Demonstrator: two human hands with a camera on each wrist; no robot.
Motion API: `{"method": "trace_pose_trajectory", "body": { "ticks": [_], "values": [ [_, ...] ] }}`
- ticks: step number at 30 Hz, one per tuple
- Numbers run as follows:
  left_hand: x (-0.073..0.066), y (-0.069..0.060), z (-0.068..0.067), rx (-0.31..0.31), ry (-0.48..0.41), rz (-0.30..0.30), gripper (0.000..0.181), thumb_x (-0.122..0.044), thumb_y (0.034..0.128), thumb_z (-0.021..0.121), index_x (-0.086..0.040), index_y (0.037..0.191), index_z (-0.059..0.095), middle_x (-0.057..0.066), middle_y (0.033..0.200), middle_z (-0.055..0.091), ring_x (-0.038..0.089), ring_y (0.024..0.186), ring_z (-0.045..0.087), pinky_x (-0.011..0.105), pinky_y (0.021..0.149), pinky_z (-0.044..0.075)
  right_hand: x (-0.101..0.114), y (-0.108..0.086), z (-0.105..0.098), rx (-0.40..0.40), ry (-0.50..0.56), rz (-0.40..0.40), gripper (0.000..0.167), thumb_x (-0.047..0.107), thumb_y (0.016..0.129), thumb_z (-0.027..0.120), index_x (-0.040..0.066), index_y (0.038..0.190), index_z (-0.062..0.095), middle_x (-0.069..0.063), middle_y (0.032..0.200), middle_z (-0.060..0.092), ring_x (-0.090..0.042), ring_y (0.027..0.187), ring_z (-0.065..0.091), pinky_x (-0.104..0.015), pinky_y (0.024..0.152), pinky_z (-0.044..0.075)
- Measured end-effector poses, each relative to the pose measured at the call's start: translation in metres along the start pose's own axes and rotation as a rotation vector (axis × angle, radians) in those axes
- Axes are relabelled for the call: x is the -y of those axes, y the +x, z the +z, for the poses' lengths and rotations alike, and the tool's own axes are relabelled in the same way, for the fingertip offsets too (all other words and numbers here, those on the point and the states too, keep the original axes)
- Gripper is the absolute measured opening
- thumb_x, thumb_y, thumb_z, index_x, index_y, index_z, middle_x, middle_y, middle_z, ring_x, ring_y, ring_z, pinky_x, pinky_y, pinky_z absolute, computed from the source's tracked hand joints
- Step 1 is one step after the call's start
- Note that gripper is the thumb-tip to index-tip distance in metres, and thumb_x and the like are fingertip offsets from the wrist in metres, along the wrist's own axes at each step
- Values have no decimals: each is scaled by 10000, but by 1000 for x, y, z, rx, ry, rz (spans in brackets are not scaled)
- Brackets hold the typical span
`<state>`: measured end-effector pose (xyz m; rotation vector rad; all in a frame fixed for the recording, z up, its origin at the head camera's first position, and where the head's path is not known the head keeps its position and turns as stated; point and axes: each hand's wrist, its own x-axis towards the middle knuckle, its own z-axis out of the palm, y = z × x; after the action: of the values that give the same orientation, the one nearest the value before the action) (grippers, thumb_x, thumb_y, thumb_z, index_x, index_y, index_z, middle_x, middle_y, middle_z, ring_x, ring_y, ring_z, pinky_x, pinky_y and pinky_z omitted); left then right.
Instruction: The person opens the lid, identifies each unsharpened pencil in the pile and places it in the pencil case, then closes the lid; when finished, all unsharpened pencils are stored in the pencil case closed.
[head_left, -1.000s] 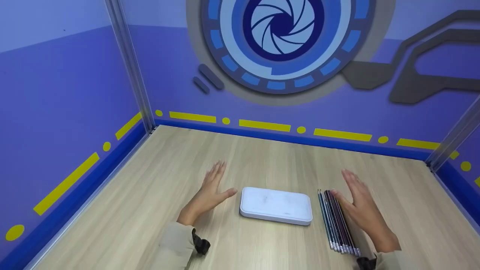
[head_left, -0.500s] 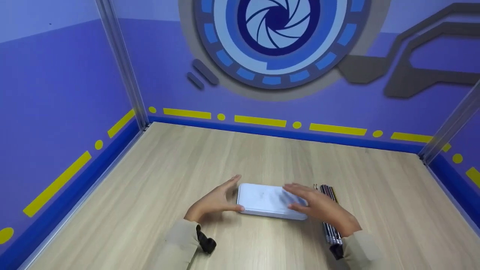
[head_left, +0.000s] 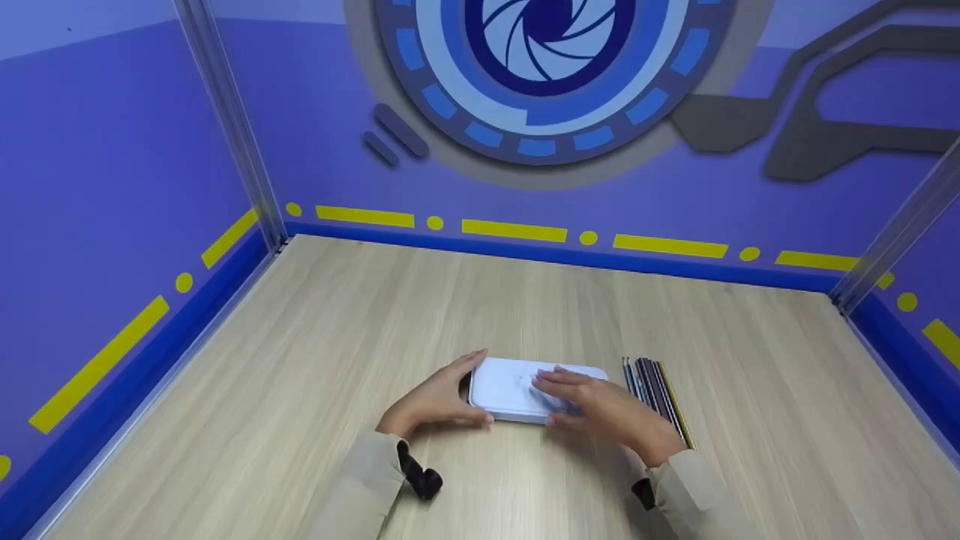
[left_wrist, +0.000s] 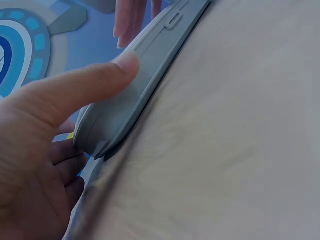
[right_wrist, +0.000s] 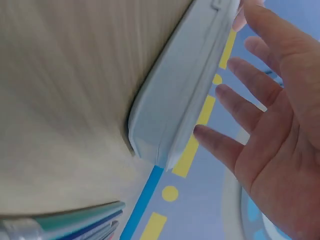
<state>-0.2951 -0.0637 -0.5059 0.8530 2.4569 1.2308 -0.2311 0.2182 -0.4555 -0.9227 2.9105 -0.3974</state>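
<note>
A white rounded case [head_left: 499, 386] lies closed on the wooden table. My left hand [head_left: 439, 397] grips its left end; in the left wrist view the thumb of that hand [left_wrist: 50, 115] rests on the near side of the case [left_wrist: 145, 75], with the fingers round the end. Over the right part of the lid is my right hand [head_left: 611, 409], its fingers extended and spread. The right wrist view shows that hand [right_wrist: 280, 120] beside the case [right_wrist: 170, 90]; whether its fingertips touch the lid I cannot tell.
Several pencils [head_left: 660, 390] lie side by side just right of the case, partly behind my right forearm; their ends [right_wrist: 85, 222] show in the right wrist view. Blue-purple walls [head_left: 247, 112] with yellow markings border the wooden tabletop [head_left: 360, 300].
My left hand has moved right and closed round the end of the case. From beside the pencils, my right hand has moved left over the lid. The head view has tilted down slightly.
</note>
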Motion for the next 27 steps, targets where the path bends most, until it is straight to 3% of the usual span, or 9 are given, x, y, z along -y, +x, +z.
{"method": "trace_pose_trajectory", "body": {
  "ticks": [9, 14, 27],
  "values": [
    [6, 2, 5, -33, 19, 4, 1090, -394, 674, 862, -107, 1529, 250, 111, 1571, 279, 287, 1457, 239, 455, 1190, 220, 7, 6, 10, -78, -181, -29, 604, 455, 828, 694, 263, 1380, 537, -4, 1444, 503, -294, 1315, 489, -525, 981, 478],
    [7, -1, 8, -64, 22, 13, 1075, -408, 675, 858, -93, 1520, 273, 113, 1560, 305, 291, 1446, 269, 451, 1185, 238, 6, 8, 14, -111, -268, -71, 613, 426, 803, 726, 274, 1368, 545, -3, 1408, 536, -282, 1255, 548, -476, 950, 512],
    [6, -1, 9, -73, 35, 14, 1046, -390, 681, 857, -106, 1515, 293, 112, 1551, 324, 307, 1439, 282, 469, 1180, 243, 1, 13, 16, -144, -466, -226, 569, 417, 838, 693, 212, 1354, 568, -51, 1334, 600, -303, 1115, 643, -371, 813, 582]
  ]
}}
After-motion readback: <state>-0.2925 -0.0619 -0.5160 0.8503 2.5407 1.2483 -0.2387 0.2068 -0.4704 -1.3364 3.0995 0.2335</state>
